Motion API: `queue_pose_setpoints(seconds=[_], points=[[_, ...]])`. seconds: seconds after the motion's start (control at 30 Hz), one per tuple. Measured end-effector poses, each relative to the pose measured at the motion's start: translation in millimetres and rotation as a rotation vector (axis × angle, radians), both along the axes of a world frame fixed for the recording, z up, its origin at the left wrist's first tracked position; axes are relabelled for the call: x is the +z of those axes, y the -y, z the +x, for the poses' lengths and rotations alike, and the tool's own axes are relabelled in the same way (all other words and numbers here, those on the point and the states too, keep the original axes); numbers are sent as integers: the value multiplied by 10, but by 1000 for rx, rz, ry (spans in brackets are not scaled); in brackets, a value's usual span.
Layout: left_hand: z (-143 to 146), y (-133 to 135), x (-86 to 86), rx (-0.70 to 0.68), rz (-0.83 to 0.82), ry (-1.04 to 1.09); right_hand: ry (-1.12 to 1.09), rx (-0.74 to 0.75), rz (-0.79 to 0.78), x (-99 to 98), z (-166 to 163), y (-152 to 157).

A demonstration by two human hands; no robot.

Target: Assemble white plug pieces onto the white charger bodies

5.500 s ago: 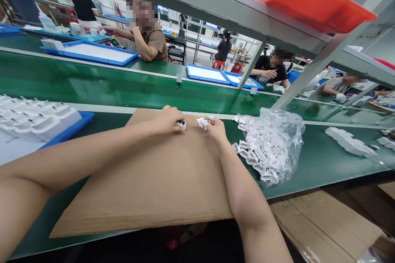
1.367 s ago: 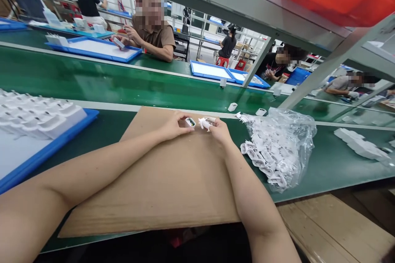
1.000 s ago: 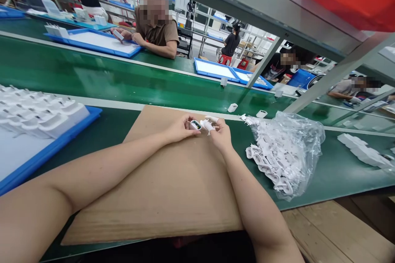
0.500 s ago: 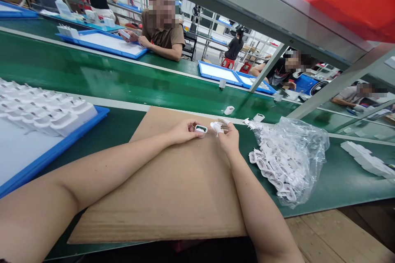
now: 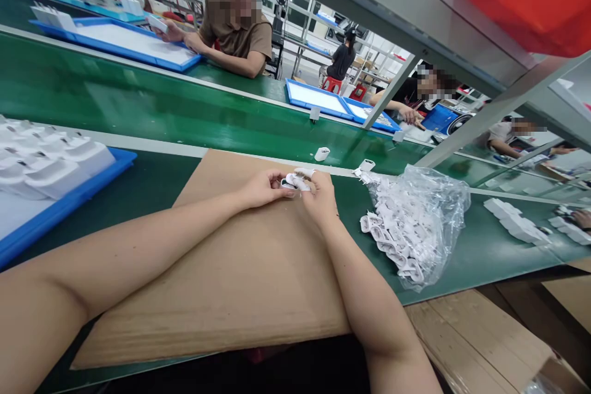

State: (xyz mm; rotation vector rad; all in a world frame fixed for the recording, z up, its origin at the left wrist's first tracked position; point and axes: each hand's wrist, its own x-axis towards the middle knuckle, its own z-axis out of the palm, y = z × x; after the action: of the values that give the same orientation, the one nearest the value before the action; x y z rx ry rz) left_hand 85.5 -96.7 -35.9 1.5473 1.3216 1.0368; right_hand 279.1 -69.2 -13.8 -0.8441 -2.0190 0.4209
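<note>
Over the far part of a cardboard sheet [image 5: 258, 271], my left hand [image 5: 264, 189] is closed on a white plastic housing [image 5: 285, 184] with an oval open end. My right hand [image 5: 322, 196] pinches a small white plastic part [image 5: 300, 183] against that open end; fingers partly hide the contact, so I cannot tell how deep it sits. White covers show on some right fingertips. Right of this hand, a clear plastic bag [image 5: 450, 197] lies open with many similar white plastic parts [image 5: 397, 221] spilling from it.
At left, a blue-rimmed tray [image 5: 99, 175] holds rows of white housings [image 5: 60, 160]. Two loose housings lie beyond my hands, one [image 5: 322, 153] on the green belt [image 5: 221, 117]. More white pieces [image 5: 514, 220] lie at right. A metal frame [image 5: 392, 92] slants overhead. Co-workers sit across the belt.
My right hand has brought the small white part leftward onto the housing's open end; before, the two were apart. The whole view has shifted slightly.
</note>
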Motion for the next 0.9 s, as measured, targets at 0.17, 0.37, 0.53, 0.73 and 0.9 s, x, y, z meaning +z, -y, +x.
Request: queue_pose_setpoints(seconds=[0.17, 0.37, 0.53, 0.73, 0.9], points=[[-9, -29, -55, -10, 39, 28, 94, 42, 14, 39, -52, -2], [-10, -62, -112, -94, 117, 123, 261, 59, 66, 90, -43, 16], [2, -33, -58, -91, 103, 134, 266, -16, 120, 122, -42, 52], [-9, -53, -91, -95, 121, 131, 213, 31, 83, 87, -43, 39], [-3, -52, -90, -119, 113, 144, 232, 36, 47, 77, -67, 6]])
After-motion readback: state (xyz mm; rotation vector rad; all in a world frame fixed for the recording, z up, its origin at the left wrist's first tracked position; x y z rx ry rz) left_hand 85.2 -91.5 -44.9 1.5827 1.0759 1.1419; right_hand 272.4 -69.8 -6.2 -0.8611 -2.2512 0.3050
